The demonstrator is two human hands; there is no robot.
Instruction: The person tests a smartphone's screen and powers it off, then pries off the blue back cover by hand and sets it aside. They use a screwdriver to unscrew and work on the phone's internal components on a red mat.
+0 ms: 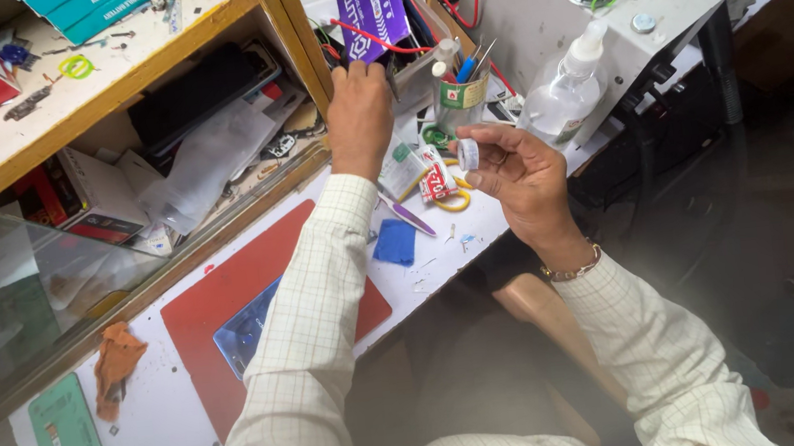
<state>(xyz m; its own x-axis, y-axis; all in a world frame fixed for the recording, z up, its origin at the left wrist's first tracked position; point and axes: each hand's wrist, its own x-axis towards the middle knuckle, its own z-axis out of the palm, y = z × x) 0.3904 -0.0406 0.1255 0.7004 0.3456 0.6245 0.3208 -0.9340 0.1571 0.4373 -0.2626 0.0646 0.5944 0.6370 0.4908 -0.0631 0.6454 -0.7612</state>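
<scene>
A small tool cup (459,101) with a green and orange label stands at the back of the white bench (161,440), holding pens and tweezers; a clear spray bottle (567,90) stands just beside it. The left hand (360,118) reaches up toward the cup, its fingers curled, though I cannot tell what they grip. The right hand (521,177) pinches a small white cap (468,154) between thumb and fingertips. A purple package (374,7) leans behind, and a red-and-white sachet (435,185) lies below the cap.
</scene>
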